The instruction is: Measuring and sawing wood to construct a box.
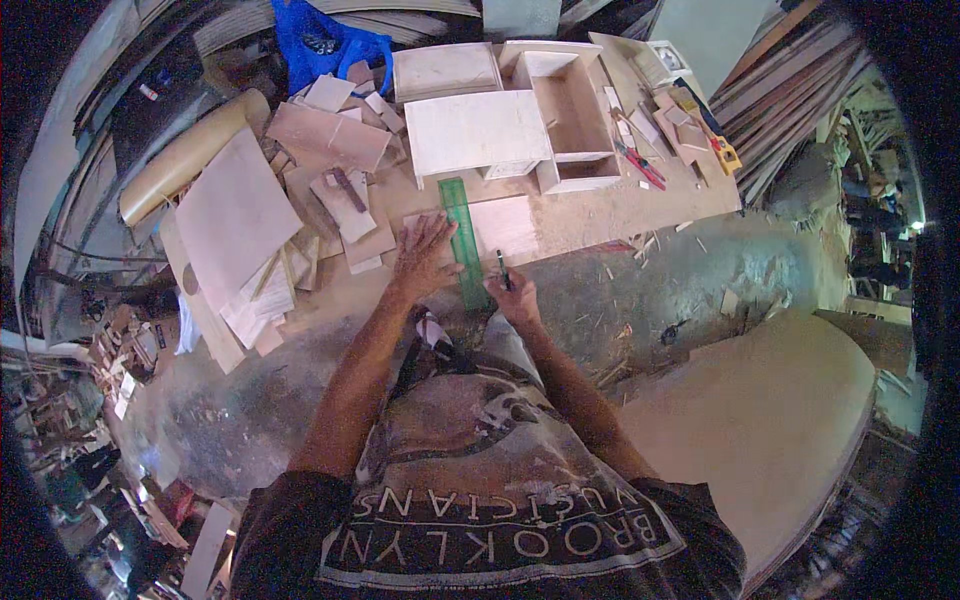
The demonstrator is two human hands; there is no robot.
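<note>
My left hand [424,256] lies flat, fingers spread, pressing on a long green ruler [463,240] and the thin plywood piece [505,226] under it. My right hand [514,295] is closed around a dark pencil [502,268], its tip at the right edge of the ruler near the board's front edge. Both forearms reach in from below over the workbench [640,205].
Open wooden boxes [565,115] and a flat panel [475,130] stand behind the ruler. Plywood offcuts [330,140] pile up at left, with a rolled sheet [185,155] and a blue bag [325,45]. Red pliers [640,162] and a yellow tool [727,155] lie at right. A curved board [760,420] sits low right.
</note>
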